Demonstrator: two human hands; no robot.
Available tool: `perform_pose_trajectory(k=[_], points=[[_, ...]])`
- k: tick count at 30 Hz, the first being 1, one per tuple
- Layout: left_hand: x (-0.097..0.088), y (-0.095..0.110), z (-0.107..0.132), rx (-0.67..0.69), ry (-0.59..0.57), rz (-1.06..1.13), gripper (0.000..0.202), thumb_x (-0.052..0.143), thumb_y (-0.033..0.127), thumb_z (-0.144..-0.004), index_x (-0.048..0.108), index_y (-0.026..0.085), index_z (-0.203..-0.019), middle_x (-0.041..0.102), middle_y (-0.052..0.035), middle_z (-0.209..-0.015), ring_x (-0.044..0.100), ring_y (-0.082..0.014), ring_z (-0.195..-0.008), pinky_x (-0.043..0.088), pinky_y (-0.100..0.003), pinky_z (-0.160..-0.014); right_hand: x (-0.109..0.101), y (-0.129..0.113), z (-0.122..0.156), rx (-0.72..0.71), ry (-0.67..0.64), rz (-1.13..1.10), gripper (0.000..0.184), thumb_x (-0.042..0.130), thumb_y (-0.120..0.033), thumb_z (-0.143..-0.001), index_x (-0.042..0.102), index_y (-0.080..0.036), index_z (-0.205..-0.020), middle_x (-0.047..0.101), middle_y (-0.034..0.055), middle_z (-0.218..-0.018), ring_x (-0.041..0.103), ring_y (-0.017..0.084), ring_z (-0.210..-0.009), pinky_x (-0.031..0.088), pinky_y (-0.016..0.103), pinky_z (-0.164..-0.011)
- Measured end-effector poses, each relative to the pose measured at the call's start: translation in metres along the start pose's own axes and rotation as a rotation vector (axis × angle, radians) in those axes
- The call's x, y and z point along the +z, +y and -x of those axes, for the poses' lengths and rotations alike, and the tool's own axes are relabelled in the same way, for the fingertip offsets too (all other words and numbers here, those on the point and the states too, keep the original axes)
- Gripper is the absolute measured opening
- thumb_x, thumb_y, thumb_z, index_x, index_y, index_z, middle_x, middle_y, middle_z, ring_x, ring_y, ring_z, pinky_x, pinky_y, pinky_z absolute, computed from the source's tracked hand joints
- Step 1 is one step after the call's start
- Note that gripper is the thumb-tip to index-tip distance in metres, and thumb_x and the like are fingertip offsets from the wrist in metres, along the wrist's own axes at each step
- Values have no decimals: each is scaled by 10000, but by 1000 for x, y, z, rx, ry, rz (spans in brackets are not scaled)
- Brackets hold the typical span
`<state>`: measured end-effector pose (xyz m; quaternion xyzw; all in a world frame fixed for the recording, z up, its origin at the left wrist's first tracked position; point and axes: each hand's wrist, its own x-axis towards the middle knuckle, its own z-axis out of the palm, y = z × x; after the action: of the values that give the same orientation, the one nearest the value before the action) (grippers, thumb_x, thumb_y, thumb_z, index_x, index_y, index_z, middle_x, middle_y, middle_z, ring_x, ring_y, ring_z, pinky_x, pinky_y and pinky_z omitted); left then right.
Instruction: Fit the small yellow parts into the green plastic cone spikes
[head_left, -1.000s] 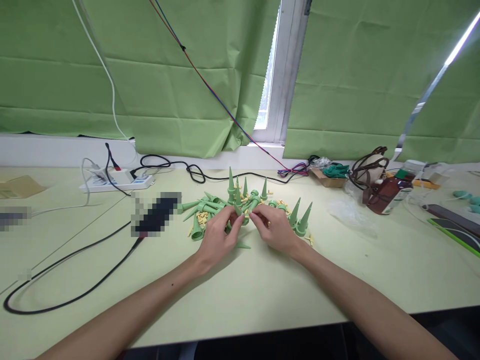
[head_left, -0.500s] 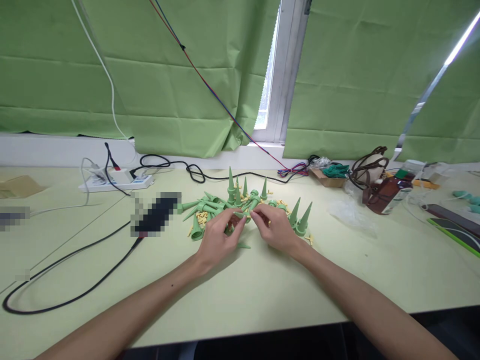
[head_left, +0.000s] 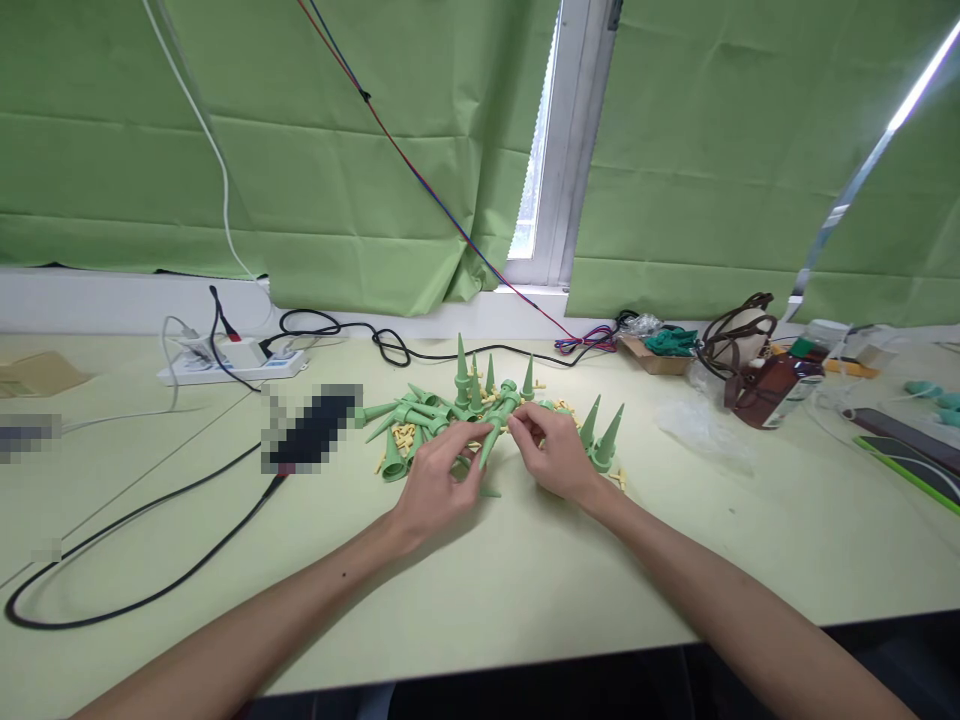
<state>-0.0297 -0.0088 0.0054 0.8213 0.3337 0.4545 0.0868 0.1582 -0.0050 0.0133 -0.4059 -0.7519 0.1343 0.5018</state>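
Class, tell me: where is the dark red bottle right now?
In the head view, the dark red bottle is on the table, well right of the right hand, beside the crumpled clear plastic.

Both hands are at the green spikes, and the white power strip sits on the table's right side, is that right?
Not quite: the head view shows the white power strip on the left side of the table. The rest stands.

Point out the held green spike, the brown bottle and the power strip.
Held green spike [head_left: 490,442]: head view, tapered shaft.
Brown bottle [head_left: 765,390]: head view, body.
Power strip [head_left: 234,374]: head view, white casing.
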Motion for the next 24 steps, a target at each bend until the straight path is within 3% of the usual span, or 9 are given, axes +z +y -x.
perform_pose_trajectory(k=[7, 13, 18, 24], points=[[1, 2, -2, -61, -52, 19, 253, 431, 131, -915, 606, 202, -1083, 695, -58, -968, 671, -174, -829, 546, -285, -696, 1, 0, -2, 51, 22, -24, 274, 480, -347, -953, 506, -202, -723, 469, -32, -576, 418, 110, -510, 353, 245, -513], [2, 6, -4, -206, -18, 91, 184, 445, 295, -980, 574, 207, -1077, 674, -42, -977, 654, -161, -815, 534, -281, -726, 0, -3, -2, 86, 31, -48, 269, 486, -354, -958, 524, -198, -743, 496, -27, -598, 436, 110, -523, 358, 246, -519], [0, 7, -8, -245, 16, 100, 241, 432, 375, -988, 567, 191, -910, 626, -21, -828, 591, -155, -746, 499, -276, -703, 1, -5, 0, 113, 35, -107, 270, 487, -379, -967, 546, -201, -772, 494, -34, -581, 450, 112, -499, 366, 247, -496], [-2, 6, -11, -210, -32, 24, 402, 375, 396, -1005, 474, 188, -675, 495, 3, -645, 469, -147, -619, 400, -285, -624, 0, -10, 1, 111, 5, -198, 264, 485, -384, -972, 540, -205, -787, 499, -32, -589, 474, 112, -496, 388, 248, -491]])
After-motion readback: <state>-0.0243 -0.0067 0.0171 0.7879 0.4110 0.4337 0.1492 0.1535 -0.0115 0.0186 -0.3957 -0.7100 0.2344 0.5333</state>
